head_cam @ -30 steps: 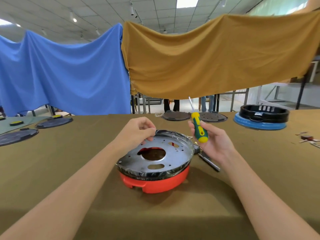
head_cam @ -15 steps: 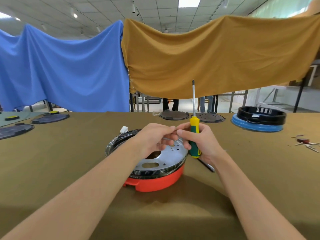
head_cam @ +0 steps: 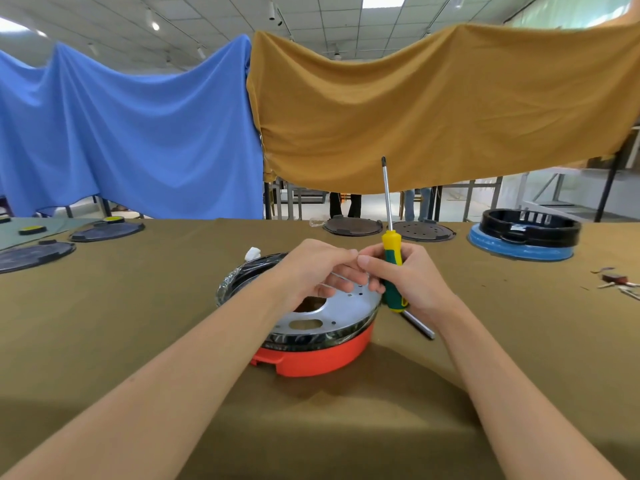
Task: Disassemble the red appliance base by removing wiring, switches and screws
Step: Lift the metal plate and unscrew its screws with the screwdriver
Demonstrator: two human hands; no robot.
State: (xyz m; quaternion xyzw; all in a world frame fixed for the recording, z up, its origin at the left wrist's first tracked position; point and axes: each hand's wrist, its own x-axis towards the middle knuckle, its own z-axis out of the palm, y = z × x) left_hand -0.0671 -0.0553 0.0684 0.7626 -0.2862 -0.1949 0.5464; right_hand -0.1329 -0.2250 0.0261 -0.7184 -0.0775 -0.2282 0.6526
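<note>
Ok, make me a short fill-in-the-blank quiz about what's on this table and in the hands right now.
1. The right hand holds a screwdriver with its tip pointing ____.
2. The plastic base under the metal plate is ____.
3. The black ring at the far right sits on a ____ base.

Missing words: up; red; blue

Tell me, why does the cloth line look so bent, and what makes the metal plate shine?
Head view: the wide-angle lens bows the blue cloth and mustard cloth into arcs and stretches the forearms near the bottom edge. Ceiling panel light glares off the metal plate on the red base, which casts a soft shadow toward the camera. Focus is sharp on the screwdriver.
</note>
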